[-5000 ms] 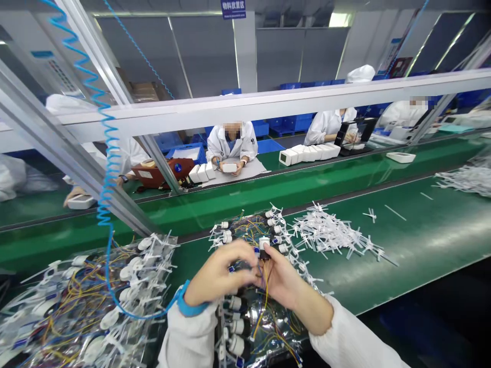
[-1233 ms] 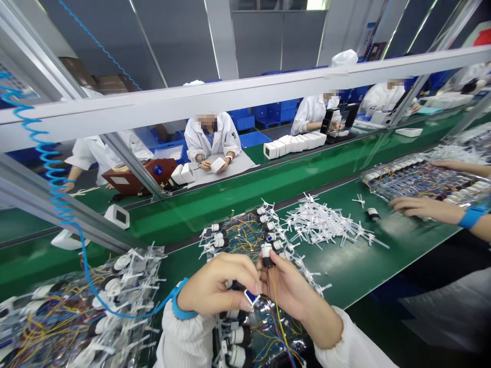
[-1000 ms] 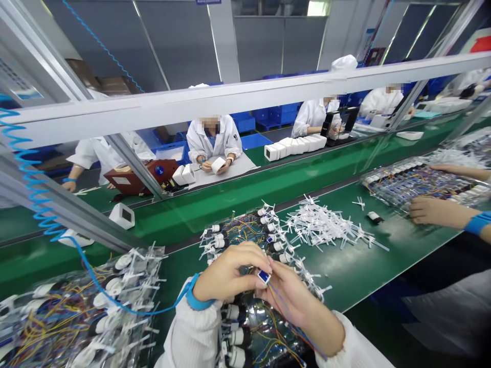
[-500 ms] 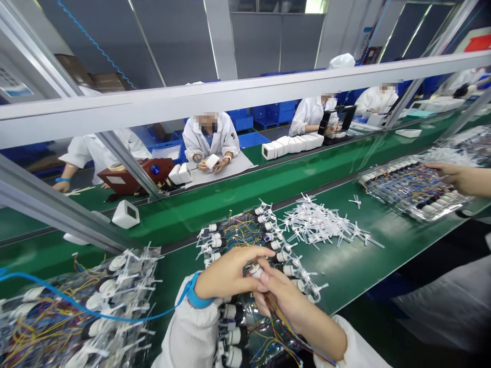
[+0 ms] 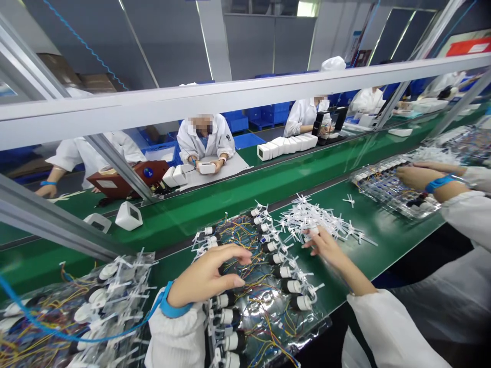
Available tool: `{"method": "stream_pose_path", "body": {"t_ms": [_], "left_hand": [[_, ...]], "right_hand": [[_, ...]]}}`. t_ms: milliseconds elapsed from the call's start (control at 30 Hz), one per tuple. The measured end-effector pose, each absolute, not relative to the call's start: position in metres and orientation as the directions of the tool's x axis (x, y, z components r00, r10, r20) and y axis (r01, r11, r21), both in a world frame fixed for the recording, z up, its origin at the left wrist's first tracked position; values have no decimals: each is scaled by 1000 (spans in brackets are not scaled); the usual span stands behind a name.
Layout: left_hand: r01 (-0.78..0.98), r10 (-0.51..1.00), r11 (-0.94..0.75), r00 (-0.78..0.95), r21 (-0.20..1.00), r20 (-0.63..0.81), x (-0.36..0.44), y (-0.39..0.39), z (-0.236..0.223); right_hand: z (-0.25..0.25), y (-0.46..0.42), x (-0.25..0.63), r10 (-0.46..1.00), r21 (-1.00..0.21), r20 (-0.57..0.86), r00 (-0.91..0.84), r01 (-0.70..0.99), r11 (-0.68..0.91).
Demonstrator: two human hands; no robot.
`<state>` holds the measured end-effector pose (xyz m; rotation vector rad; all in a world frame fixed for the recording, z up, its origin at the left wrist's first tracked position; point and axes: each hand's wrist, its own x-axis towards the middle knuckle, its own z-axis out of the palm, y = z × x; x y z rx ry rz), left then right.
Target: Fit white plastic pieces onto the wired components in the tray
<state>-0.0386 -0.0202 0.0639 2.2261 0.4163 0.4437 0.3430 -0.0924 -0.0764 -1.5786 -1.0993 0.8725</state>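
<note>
My left hand (image 5: 213,271), a blue strap on its wrist, hovers over a clear plastic tray (image 5: 264,302) with thumb and fingers apart and nothing between them. Rows of black-and-white cylindrical parts (image 5: 293,286) line the tray's sides, many fitted with thin white branched plastic pieces. Coloured wires (image 5: 240,230) run loosely across its middle. To the right, my right hand (image 5: 328,250) reaches to the near edge of a heap of white branched plastic pieces (image 5: 307,212). Its fingers are slightly bent and apart; whether they touch a piece is unclear.
Another loaded tray (image 5: 111,306) lies at left, crossed by a blue cord (image 5: 95,338). A co-worker's hands (image 5: 418,179) are over a tray at right. Beyond the green bench (image 5: 368,260) run a belt with white housings (image 5: 128,215) and a metal frame bar (image 5: 230,97).
My hands, together around a small white wired part before, have separated. The right moved up and right to the white heap; the left opened and shifted left. That part is no longer in my hands.
</note>
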Motion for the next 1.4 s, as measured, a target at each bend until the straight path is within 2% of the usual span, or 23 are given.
{"method": "stream_pose_path", "body": {"t_ms": [100, 200, 567, 867, 1167, 1300, 1400], "left_hand": [[159, 382, -620, 917, 768, 118, -32, -22, 64], [191, 371, -620, 926, 761, 70, -30, -24, 65], [200, 369, -619, 928, 759, 56, -28, -20, 62], [201, 365, -626, 930, 753, 55, -29, -17, 60], [224, 435, -609, 897, 761, 84, -42, -10, 61], [254, 460, -605, 885, 754, 71, -48, -8, 63], [265, 488, -604, 868, 751, 86, -56, -7, 64]], "right_hand": [[-86, -70, 333, 979, -945, -55, 195, 307, -115], [-91, -52, 329, 989, -918, -64, 136, 381, -111], [-95, -49, 347, 991, -884, -54, 119, 456, -103], [-97, -41, 344, 1000, -745, 5, -9, 667, 9], [-97, -34, 351, 994, -573, 60, -97, 812, 114], [-102, -36, 348, 994, -513, 69, -86, 851, 109], [-104, -37, 346, 995, -511, 85, -48, 855, 85]]}}
